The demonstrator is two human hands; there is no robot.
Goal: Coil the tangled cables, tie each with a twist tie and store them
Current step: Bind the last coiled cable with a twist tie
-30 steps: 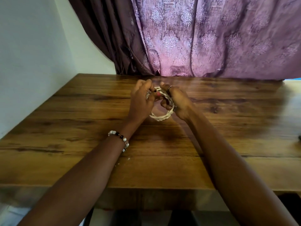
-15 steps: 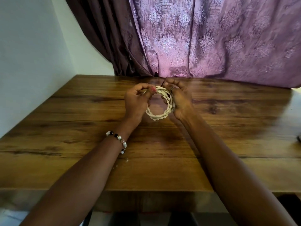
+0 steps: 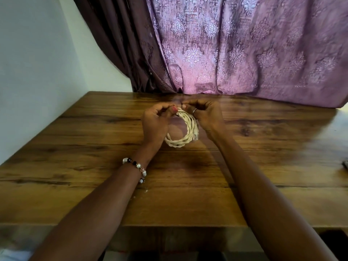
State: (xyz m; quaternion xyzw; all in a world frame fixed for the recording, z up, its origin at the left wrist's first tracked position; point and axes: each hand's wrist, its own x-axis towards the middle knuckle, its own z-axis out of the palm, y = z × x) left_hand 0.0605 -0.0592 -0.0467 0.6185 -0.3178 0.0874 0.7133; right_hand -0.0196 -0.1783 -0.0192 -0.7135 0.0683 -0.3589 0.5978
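A purple curtain point(image 3: 244, 46) with a raised damask pattern fills the upper right of the frame, hanging in soft vertical folds; its left part is darker and plainer. A smooth pale wall point(image 3: 37, 63) takes the upper left. Below them a wooden worktop point(image 3: 75, 157) spreads across the middle and lower frame, glossy, brown, with dark grain streaks running left to right.

Two bare forearms reach up from the bottom corners and meet at centre frame. The left hand point(image 3: 155, 122) has its fingers curled, thumb and fingertips pinching the top of a cable point(image 3: 183, 134); the thumbnail is painted pink. The right hand point(image 3: 206, 114) is likewise curled, its fingers pinching the same top spot, so the two sets of fingertips nearly touch.

The cable is cream, with a twisted, rope-like surface, wound into a round coil of several turns. The coil hangs between the hands at centre frame, its open face turned toward the camera, the lower arc close to the worktop. A ribbed plug end point(image 3: 195, 131) lies along the coil's right side, pointing down.

A beaded bracelet point(image 3: 136, 167), pale and dark round beads, circles the left wrist. A thin silver ring point(image 3: 194, 111) sits on a right finger.
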